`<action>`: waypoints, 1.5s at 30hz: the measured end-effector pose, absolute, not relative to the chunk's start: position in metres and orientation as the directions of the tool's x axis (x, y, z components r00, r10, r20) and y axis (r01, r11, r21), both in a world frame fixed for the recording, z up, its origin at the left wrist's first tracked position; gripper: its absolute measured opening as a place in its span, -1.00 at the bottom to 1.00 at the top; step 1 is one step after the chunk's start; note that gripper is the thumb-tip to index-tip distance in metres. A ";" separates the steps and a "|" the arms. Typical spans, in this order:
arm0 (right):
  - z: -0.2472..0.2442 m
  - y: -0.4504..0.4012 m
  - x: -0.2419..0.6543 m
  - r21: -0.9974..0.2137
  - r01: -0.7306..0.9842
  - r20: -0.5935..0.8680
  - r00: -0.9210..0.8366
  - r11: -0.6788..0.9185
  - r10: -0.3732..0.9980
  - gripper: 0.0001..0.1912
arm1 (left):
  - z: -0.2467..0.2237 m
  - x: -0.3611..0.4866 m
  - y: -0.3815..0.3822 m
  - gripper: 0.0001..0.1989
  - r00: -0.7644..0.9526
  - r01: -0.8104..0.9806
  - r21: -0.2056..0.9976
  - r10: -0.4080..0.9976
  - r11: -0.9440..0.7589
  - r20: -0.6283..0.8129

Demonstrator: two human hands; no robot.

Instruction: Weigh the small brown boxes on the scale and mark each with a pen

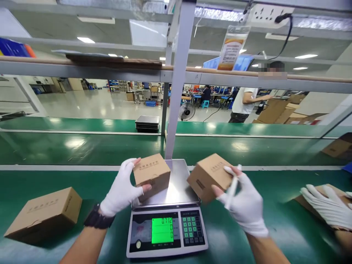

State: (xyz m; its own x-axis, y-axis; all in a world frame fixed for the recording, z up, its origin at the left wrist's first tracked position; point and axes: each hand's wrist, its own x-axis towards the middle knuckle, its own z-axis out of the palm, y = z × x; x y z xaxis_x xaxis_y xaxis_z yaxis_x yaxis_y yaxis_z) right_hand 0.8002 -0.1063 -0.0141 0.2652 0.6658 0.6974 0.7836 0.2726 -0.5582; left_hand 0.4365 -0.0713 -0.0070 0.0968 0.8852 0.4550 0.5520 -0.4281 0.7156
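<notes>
A green workbench (pixel 82 154) fills the lower half of the frame, crossed by a grey upright post (pixel 176 84) at centre. At bottom centre stands a weighing scale (pixel 167 216) with a steel pan and a lit green display. A larger cardboard box (pixel 44 215) lies at lower left, well apart from the scale.

Left of centre, the left hand (pixel 121 192), in a white fingerless glove, is closed around a small cardboard carton (pixel 151 176), thumb in front and fingers behind; the carton sits tilted over the left part of the pan, and whether it touches the steel is unclear. Right of centre, the right hand (pixel 244 205) grips a second small carton (pixel 210 176) held clear in the air beside the pan, with a white pen (pixel 232 187) pinched between its fingers. At the far lower right, another person's gloved hand (pixel 327 207) rests on a box.
</notes>
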 end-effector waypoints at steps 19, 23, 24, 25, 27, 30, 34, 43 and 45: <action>0.055 -0.046 0.636 -0.727 0.541 0.300 -0.304 0.423 0.904 -0.66 | -0.031 0.449 -0.094 -0.09 0.081 -0.197 0.945 0.956 -0.261 0.281; 0.055 -0.036 0.623 -0.628 0.671 0.298 -0.260 0.394 0.918 -0.69 | -0.030 0.449 -0.094 -0.08 0.073 -0.197 0.943 0.956 -0.267 0.286; 0.055 -0.035 0.621 -0.616 0.684 0.292 -0.263 0.391 0.920 -0.70 | -0.030 0.449 -0.094 -0.08 0.069 -0.197 0.943 0.956 -0.268 0.286; 0.054 -0.035 0.621 -0.610 0.690 0.287 -0.266 0.389 0.920 -0.69 | -0.031 0.449 -0.094 -0.08 0.067 -0.196 0.943 0.956 -0.268 0.286; 0.053 -0.034 0.620 -0.598 0.700 0.283 -0.271 0.390 0.920 -0.69 | -0.033 0.449 -0.094 -0.08 0.067 -0.195 0.944 0.957 -0.264 0.282; 0.053 -0.035 0.619 -0.577 0.719 0.277 -0.275 0.388 0.921 -0.69 | -0.034 0.450 -0.094 -0.06 0.067 -0.199 0.946 0.960 -0.255 0.273; 0.053 -0.035 0.619 -0.574 0.731 0.269 -0.257 0.368 0.928 -0.69 | -0.032 0.451 -0.095 -0.06 0.071 -0.204 0.948 0.963 -0.243 0.261; 0.052 -0.038 0.620 -0.594 0.722 0.282 -0.227 0.356 0.932 -0.69 | -0.031 0.451 -0.096 -0.06 0.069 -0.221 0.947 0.965 -0.232 0.252; 0.052 -0.037 0.619 -0.596 0.721 0.282 -0.224 0.353 0.933 -0.70 | -0.031 0.451 -0.097 -0.07 0.066 -0.219 0.947 0.965 -0.236 0.255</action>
State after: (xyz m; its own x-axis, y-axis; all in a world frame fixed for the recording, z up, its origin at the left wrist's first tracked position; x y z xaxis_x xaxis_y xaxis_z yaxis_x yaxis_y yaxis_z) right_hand 0.6194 -0.0374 0.0521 -0.2237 0.9330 0.2818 0.7208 0.3530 -0.5965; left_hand 0.4514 -0.0966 -0.0309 0.0660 0.9646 0.2554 -0.2194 -0.2357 0.9468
